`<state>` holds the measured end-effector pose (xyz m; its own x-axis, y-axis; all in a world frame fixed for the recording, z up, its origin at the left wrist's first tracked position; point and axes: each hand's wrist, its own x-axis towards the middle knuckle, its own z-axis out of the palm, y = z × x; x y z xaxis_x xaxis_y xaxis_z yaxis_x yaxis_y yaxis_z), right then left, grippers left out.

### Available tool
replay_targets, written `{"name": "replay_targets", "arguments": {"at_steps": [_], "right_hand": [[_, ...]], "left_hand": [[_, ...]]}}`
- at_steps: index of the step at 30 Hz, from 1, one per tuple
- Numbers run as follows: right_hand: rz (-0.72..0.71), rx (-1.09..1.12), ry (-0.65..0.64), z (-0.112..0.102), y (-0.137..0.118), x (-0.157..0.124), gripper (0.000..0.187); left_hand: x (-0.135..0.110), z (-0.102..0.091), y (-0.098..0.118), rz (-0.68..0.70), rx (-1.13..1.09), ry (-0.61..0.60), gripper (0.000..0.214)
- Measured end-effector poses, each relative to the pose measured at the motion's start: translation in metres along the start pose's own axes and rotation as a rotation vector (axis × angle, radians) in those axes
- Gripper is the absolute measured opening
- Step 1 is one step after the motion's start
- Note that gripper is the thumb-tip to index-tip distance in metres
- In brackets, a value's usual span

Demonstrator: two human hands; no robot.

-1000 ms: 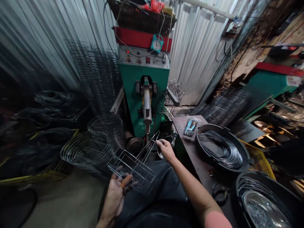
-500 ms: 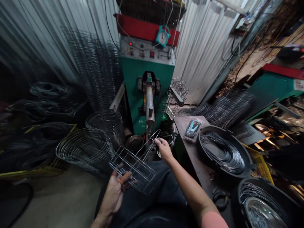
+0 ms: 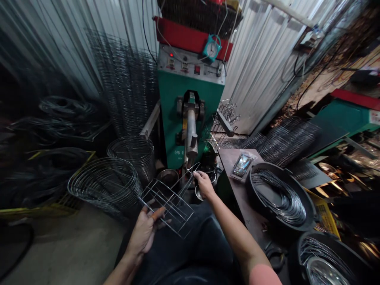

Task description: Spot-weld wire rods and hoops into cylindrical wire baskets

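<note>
On the workbench (image 3: 234,166), a black tub (image 3: 310,215) holds coiled wire (image 3: 282,202).

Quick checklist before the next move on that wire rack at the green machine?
1. Left hand on the wire rack: ok, holding it.
2. Right hand at the rack's far end: ok, holding the wires.
3. Hand protection: not ok, both hands bare.
4. Rack clear of the wire basket: cannot tell, they look very close.
5. Far end clear of the machine's ram: cannot tell, gap unclear.
</note>
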<state>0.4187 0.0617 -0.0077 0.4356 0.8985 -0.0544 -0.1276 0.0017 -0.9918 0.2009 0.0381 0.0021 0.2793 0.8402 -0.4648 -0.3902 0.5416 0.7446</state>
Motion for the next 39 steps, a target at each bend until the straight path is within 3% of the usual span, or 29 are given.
{"name": "replay_targets", "arguments": {"at_steps": [5,10,13,17,19,22,27,33,39], "right_hand": [[0.024,0.031,0.021,0.003,0.001,0.009,0.033],[0.063,0.034,0.006,0.001,0.000,0.011,0.033],[0.063,-0.085,-0.070,-0.012,-0.004,-0.008,0.029],[0.097,-0.271,-0.339,-0.032,-0.002,-0.055,0.027],[0.101,-0.311,-0.403,-0.036,0.001,-0.074,0.025],[0.093,-0.305,-0.372,-0.031,0.005,-0.085,0.027],[0.031,-0.318,-0.326,-0.024,0.012,-0.078,0.027],[-0.095,-0.372,-0.263,-0.021,0.025,-0.070,0.027],[-0.140,-0.444,-0.245,-0.015,0.017,-0.068,0.027]], "left_hand": [[0.002,0.008,0.006,0.003,0.017,0.015,0.053],[0.003,0.009,0.005,0.004,0.043,0.025,0.056],[0.002,0.010,0.001,0.020,0.044,0.015,0.057],[-0.004,0.013,-0.005,0.107,0.027,0.044,0.063],[-0.006,0.014,-0.006,0.143,0.023,0.051,0.063],[-0.008,0.015,-0.007,0.145,0.014,0.029,0.060],[-0.005,0.016,-0.012,0.119,0.000,0.029,0.056],[0.002,0.018,-0.020,0.243,0.010,0.092,0.056],[0.006,0.014,-0.016,0.157,-0.065,0.061,0.048]]}}
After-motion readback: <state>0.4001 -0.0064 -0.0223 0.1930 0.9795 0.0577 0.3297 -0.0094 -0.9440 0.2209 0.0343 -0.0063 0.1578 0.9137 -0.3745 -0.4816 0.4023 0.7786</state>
